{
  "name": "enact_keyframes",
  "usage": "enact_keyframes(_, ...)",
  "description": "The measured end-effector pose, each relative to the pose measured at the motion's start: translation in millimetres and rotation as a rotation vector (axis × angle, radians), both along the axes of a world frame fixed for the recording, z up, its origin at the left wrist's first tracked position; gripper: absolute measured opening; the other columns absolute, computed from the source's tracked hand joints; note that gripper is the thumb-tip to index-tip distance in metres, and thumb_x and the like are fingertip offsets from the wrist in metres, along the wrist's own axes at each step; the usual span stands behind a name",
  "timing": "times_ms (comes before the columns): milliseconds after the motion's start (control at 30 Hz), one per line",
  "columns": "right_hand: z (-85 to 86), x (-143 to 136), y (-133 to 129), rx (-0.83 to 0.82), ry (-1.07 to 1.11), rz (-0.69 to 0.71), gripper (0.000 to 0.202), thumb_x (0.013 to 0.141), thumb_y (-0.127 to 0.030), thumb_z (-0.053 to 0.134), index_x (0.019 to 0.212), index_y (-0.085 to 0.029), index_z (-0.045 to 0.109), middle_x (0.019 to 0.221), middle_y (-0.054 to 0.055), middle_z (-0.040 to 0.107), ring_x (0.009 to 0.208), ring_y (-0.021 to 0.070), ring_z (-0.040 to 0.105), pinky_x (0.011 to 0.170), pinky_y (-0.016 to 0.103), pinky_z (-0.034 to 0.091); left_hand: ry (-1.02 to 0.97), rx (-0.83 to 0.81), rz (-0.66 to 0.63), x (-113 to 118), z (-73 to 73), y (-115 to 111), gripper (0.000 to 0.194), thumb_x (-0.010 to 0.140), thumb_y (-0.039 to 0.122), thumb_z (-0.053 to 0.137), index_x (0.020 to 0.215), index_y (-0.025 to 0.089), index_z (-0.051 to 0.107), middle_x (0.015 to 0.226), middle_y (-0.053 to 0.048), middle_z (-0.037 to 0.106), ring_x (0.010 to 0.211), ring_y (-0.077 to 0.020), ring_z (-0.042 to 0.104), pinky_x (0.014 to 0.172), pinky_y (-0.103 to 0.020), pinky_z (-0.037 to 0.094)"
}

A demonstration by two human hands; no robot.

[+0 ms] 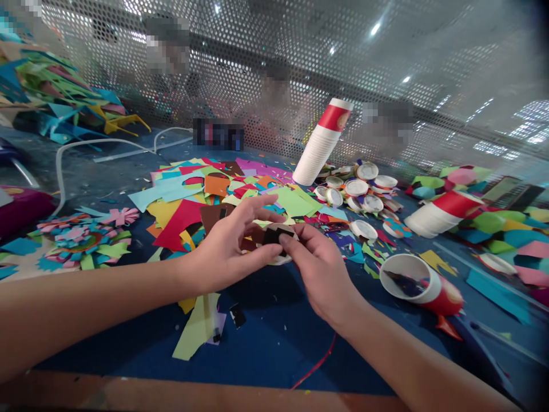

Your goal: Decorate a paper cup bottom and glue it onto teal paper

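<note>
Close in front of me, both hands are on a small round white-rimmed disc (281, 260) with a black square piece (271, 235) on its face. My right hand (319, 266) pinches the disc's right side, its thumb pressing on the black piece. My left hand (234, 240) curves round the other side, thumb on the near edge and fingers raised at the far edge; the fingers' exact contact is partly hidden. Behind the hands lies a heap of coloured paper scraps (180, 223). A pale green strip (198, 329) and a small black scrap (237, 316) lie nearer.
A tall stack of paper cups (319, 146) leans behind several white-rimmed discs (357, 187). To the right, a tipped cup (409, 277) holds dark items, beside another cup stack (441, 214). A paper flower (81, 237) and white cable (60, 171) lie left. A perforated metal screen (240, 68) stands behind.
</note>
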State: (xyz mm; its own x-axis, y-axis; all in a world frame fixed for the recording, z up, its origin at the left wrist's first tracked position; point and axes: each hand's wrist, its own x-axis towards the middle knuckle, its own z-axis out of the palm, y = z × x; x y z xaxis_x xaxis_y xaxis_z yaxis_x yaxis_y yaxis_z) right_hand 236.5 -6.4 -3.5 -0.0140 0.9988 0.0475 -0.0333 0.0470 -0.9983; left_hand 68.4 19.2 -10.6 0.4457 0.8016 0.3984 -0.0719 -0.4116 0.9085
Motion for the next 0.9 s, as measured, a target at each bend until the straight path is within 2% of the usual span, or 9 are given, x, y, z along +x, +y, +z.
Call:
enact_keyframes(133,-0.7,0.8,-0.9,0.052,-0.085,0.014,0.017,0.080,-0.038,0.069,0.080,-0.023,0.061,0.069,-0.003,0.057,0.069,0.0136,0.051,0.063,0.028,0.040,-0.025,-0.169,0.065,5.7,3.7,3.8,0.038,0.088,0.028,0.059,0.123,0.017,0.052,0.101,-0.006,0.064,0.086,-0.0158,0.065,0.073,-0.029,0.057)
enact_keyframes(200,-1.5,0.3,-1.2,0.062,-0.131,0.008,0.019,0.081,-0.039,0.068,0.081,-0.022,0.060,0.069,-0.003,0.056,0.067,0.0132,0.049,0.062,0.028,0.039,0.005,-0.209,0.042,7.0,5.4,5.1,0.023,0.089,0.028,0.058,0.108,0.015,0.060,0.092,-0.004,0.066,0.081,-0.0150,0.065,0.071,-0.028,0.055)
enact_keyframes(267,-1.9,-0.8,-1.3,0.063,-0.162,0.004,0.020,0.079,-0.040,0.067,0.081,-0.022,0.059,0.070,-0.003,0.055,0.065,0.0126,0.047,0.060,0.028,0.038,-0.007,-0.236,0.024,7.5,7.0,5.2,0.019,0.088,0.028,0.059,0.101,0.014,0.061,0.088,-0.002,0.067,0.080,-0.0150,0.065,0.071,-0.028,0.055)
enact_keyframes(467,1.6,-3.1,-0.7,0.003,-0.114,0.044,0.025,0.071,-0.032,0.073,0.086,-0.020,0.057,0.074,-0.004,0.059,0.068,0.0115,0.051,0.062,0.026,0.041,-0.044,-0.237,0.015,5.4,8.7,4.2,0.019,0.087,0.027,0.062,0.101,0.014,0.060,0.087,-0.002,0.068,0.075,-0.0121,0.064,0.066,-0.024,0.051)
enact_keyframes(633,0.6,1.1,0.7,0.027,-0.046,0.027,0.024,0.070,-0.028,0.075,0.084,-0.020,0.057,0.076,-0.004,0.061,0.072,0.0117,0.055,0.067,0.027,0.043,-0.022,-0.215,-0.072,2.4,10.9,4.2,0.037,0.081,0.024,0.065,0.115,0.015,0.055,0.098,-0.003,0.066,0.086,-0.0146,0.064,0.075,-0.027,0.053)
enact_keyframes(800,-3.6,3.4,2.6,0.020,-0.035,0.023,0.025,0.070,-0.029,0.077,0.084,-0.020,0.059,0.077,-0.004,0.061,0.073,0.0108,0.053,0.067,0.025,0.042,0.074,-0.179,0.019,3.6,8.9,4.1,0.033,0.082,0.019,0.058,0.115,0.015,0.053,0.099,-0.005,0.067,0.090,-0.0161,0.065,0.077,-0.029,0.051)
enact_keyframes(900,-2.8,4.3,3.7,-0.001,-0.041,0.043,0.023,0.071,-0.030,0.078,0.083,-0.019,0.061,0.075,-0.004,0.062,0.071,0.0108,0.054,0.067,0.025,0.042,0.108,-0.128,0.026,3.2,5.6,5.2,0.032,0.084,0.017,0.054,0.116,0.015,0.052,0.104,-0.007,0.068,0.096,-0.0173,0.067,0.083,-0.031,0.053)
